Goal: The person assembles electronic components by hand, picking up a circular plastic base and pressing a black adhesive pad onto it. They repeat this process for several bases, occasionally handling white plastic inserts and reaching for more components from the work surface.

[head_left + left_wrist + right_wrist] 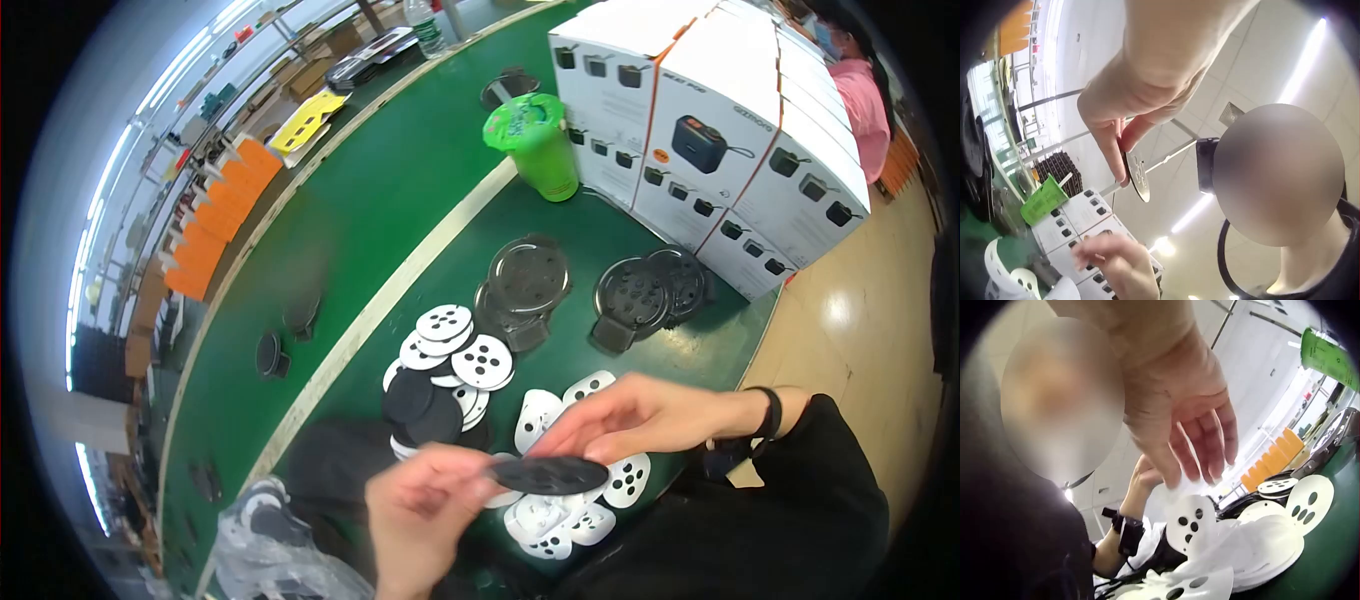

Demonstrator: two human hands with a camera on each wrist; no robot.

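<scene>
In the head view my left hand [425,505] pinches the left edge of a thin, round black disc [550,476], held nearly edge-on. The left wrist view shows a pattern of holes or marks on the face of this disc [1139,176], with thumb and fingers at its upper end. My right hand [645,415] is close by the disc's right side. In the right wrist view its fingers [1200,447] hang loosely bent over a loose pile of white pads with holes [1266,550], holding nothing visible. Part of this pile [560,520] lies below the disc.
Beyond my hands are stacked white discs with holes [482,361], plain black discs [430,412] and dark round parts with tabs [530,275], [635,295]. A green cup [545,150] stands beside stacked white boxes [700,140]. A clear plastic bag [270,550] lies lower left.
</scene>
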